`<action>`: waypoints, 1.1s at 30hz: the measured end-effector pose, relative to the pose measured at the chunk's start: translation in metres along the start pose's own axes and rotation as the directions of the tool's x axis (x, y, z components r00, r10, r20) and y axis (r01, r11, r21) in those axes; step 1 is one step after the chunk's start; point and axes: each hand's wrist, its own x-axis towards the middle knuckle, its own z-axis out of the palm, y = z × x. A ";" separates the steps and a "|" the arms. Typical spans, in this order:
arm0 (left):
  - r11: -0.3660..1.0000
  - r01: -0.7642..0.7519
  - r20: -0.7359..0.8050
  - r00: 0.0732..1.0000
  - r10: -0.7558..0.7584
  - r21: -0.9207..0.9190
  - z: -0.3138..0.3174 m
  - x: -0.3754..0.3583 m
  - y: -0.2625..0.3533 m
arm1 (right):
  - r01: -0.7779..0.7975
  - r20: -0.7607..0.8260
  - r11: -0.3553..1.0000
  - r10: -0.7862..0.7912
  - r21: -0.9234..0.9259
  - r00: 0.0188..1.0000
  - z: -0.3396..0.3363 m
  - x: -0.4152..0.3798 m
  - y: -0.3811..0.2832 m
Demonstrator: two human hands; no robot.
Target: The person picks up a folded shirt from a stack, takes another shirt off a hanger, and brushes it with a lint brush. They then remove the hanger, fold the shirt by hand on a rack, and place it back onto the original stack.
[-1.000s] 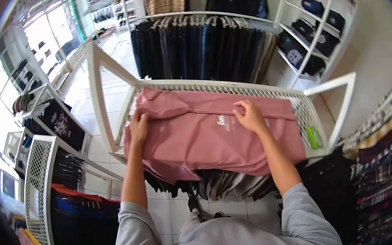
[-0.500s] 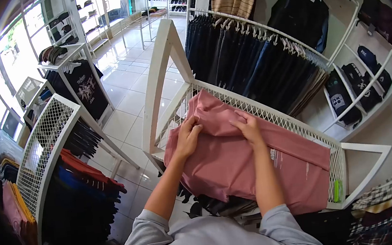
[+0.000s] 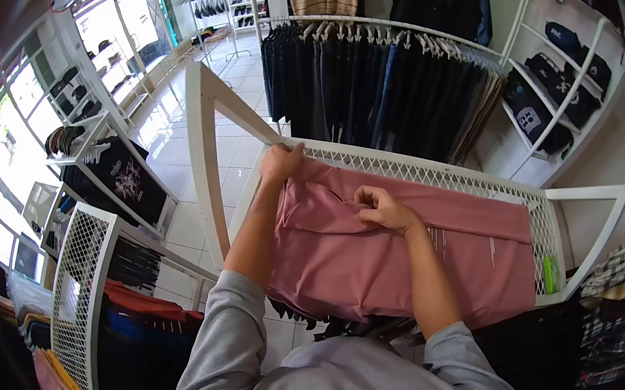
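Note:
A pink garment (image 3: 364, 265) with small white print lies spread over a white mesh rack top (image 3: 431, 174), its far long edge folded over in a band. My left hand (image 3: 282, 163) is at the garment's far left corner, its fingers closed on the cloth beside the rack's frame. Over the middle of the cloth is my right hand (image 3: 384, 211), with thumb and fingertips pinched together at a raised wrinkle. Folds run across the cloth between the two hands.
Dark trousers (image 3: 361, 77) hang on a curved rail beyond the rack. A bright green object (image 3: 550, 274) lies at the rack's right end. Another mesh rack (image 3: 83, 277) stands at the left, with a black shirt (image 3: 127, 179) behind it. Plaid clothes (image 3: 624, 300) hang at the lower right.
My left hand has moved up and left to the garment's far corner, drawing the cloth flatter. My right hand has moved slightly left and down. The head view has shifted.

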 end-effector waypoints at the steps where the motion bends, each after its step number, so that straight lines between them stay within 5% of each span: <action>1: 1.000 -0.008 0.007 1.000 0.008 0.007 0.011 0.012 -0.011 | -0.070 0.047 0.997 0.069 0.014 0.997 0.003 -0.003 -0.005; 3: 0.993 -0.035 -0.101 0.995 0.024 -0.109 0.023 0.024 -0.023 | -0.059 0.041 0.998 0.059 0.009 0.997 0.002 -0.004 -0.007; 8: 0.999 0.052 -0.163 0.985 -0.054 -0.017 0.021 0.013 -0.031 | -0.003 0.059 0.989 0.012 -0.146 0.998 -0.004 0.003 0.000; 12: 0.986 -0.156 -0.215 0.966 0.140 -0.058 0.000 -0.037 -0.017 | -0.044 0.025 0.997 0.046 -0.061 0.999 -0.002 0.002 -0.001; 14: 0.966 -0.252 -0.185 0.953 0.238 -0.055 -0.012 -0.075 -0.012 | 0.085 -0.009 0.983 -0.087 -0.162 0.996 -0.006 0.005 0.007; 16: 0.940 -0.336 0.065 0.938 0.340 -0.063 -0.018 -0.111 -0.011 | 0.083 0.009 0.995 -0.083 -0.058 0.997 -0.004 0.004 0.002; 19: 0.851 -0.522 -0.003 0.852 0.523 -0.053 -0.005 -0.121 -0.025 | 0.114 0.052 0.992 -0.116 0.048 0.992 -0.005 0.005 0.002; 21: 0.849 -0.503 0.017 0.859 0.512 -0.161 -0.003 -0.121 -0.029 | 0.130 -0.021 0.985 -0.128 0.113 0.992 -0.006 0.005 0.001; 23: 0.750 -0.658 -0.119 0.752 0.648 -0.071 0.002 -0.125 -0.033 | 0.146 -0.001 0.984 -0.146 0.106 0.989 -0.011 0.008 0.008; 24: 0.751 -0.657 -0.128 0.753 0.646 -0.073 -0.001 -0.126 -0.030 | 0.180 -0.069 0.983 -0.178 0.021 0.982 -0.010 0.009 0.006; 26: 0.823 -0.352 0.016 0.916 0.400 -0.445 -0.011 -0.125 -0.022 | 0.211 -0.136 0.975 -0.218 -0.065 0.967 -0.007 0.012 0.006; 27: 0.824 -0.351 0.017 0.917 0.400 -0.445 -0.008 -0.121 -0.021 | 0.261 -0.289 0.963 -0.270 -0.070 0.918 -0.002 0.016 0.006; 29: 0.781 -0.544 -0.345 0.828 0.441 -0.307 0.001 -0.108 -0.020 | 0.308 -0.437 0.948 -0.312 -0.082 0.844 0.006 0.021 0.008; 31: 0.855 -0.474 -0.288 0.866 0.408 -0.213 0.002 -0.100 -0.017 | 0.099 -0.575 0.841 -0.444 -0.531 0.687 0.007 0.026 0.017; 33: 0.909 -0.400 -0.237 0.900 0.366 -0.114 0.012 -0.096 -0.024 | 0.028 -0.537 0.761 -0.483 -0.648 0.692 0.001 0.029 0.032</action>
